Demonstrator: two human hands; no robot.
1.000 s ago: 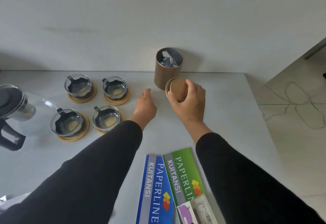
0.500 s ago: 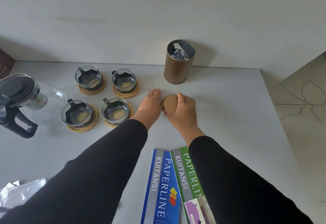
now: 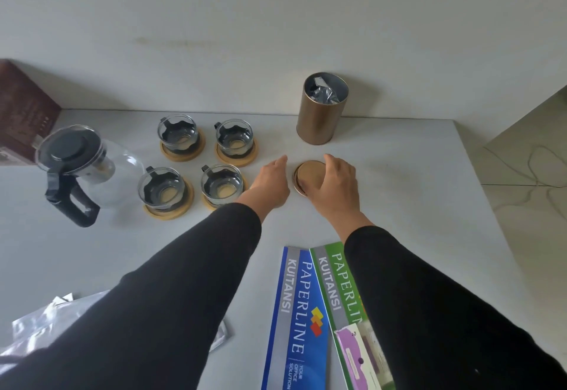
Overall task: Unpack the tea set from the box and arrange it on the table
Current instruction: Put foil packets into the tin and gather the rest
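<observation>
At the far left a dark brown box stands against the wall, and just in front of it the glass teapot with its black lid and handle sits on the grey surface. To its right four glass cups, each on a wooden coaster, form a neat square. The left hand lies flat and relaxed beside the nearest cup, holding nothing. Next to it the round lid, which a second ago was lifted up by the gold canister, now rests flat on the surface in front of that open canister. The right hand curls over the lid, fingertips still at its rim, so the grip looks close to letting go. The lid being down suggests the arranging is nearly finished. Blue and green receipt books lie nearest the person.
</observation>
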